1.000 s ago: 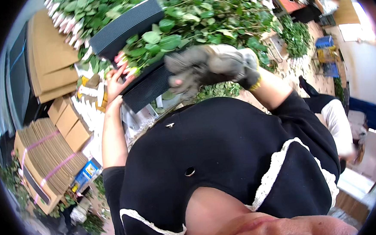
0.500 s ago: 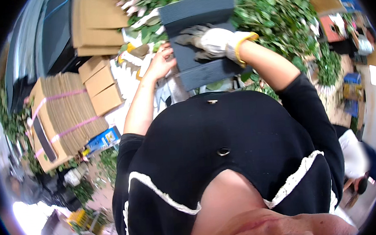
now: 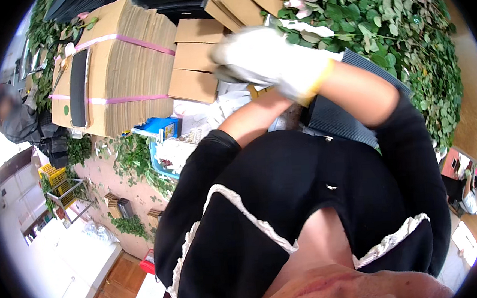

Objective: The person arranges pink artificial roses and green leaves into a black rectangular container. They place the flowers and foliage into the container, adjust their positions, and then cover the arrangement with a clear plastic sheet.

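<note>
Looking down past our black top, we see our right hand [image 3: 268,57], in a blurred white glove, crossing above our bare left forearm [image 3: 253,121]; its grip is unclear, and the left hand is hidden beneath it. A dark ribbed sheet [image 3: 351,115] lies just beside the green stems [image 3: 400,24]. We seem mid-wrapping; next needs a firm hold on that sheet.

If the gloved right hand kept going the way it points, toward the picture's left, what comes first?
Probably the flat brown cartons just beyond the right hand, then the strapped cardboard bundle; depth is unclear, so it might pass above them.
</note>
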`<control>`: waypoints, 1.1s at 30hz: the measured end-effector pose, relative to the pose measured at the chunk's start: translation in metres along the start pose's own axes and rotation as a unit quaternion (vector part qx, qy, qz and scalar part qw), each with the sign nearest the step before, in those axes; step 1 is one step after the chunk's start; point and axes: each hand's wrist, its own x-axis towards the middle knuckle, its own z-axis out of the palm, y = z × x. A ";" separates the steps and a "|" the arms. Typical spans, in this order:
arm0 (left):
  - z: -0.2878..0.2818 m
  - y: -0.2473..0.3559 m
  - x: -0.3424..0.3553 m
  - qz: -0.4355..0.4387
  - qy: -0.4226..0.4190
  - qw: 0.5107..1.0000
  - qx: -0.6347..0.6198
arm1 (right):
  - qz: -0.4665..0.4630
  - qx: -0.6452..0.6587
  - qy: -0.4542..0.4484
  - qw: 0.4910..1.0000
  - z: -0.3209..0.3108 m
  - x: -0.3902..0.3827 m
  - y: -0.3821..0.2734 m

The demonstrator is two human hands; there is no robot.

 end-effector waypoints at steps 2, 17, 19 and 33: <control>-0.003 0.004 0.003 0.012 -0.026 1.000 0.002 | -0.057 -0.076 0.214 0.972 0.046 0.079 0.014; -0.012 -0.002 0.025 -0.043 -0.064 0.993 0.090 | 0.349 0.597 0.294 0.660 -0.070 -0.313 -0.015; -0.003 -0.011 0.029 0.021 -0.018 0.994 0.106 | 0.315 0.523 0.431 0.664 -0.015 -0.315 -0.042; -0.021 -0.001 0.026 0.008 -0.079 0.991 0.108 | 0.427 0.502 0.062 0.749 0.061 -0.276 0.044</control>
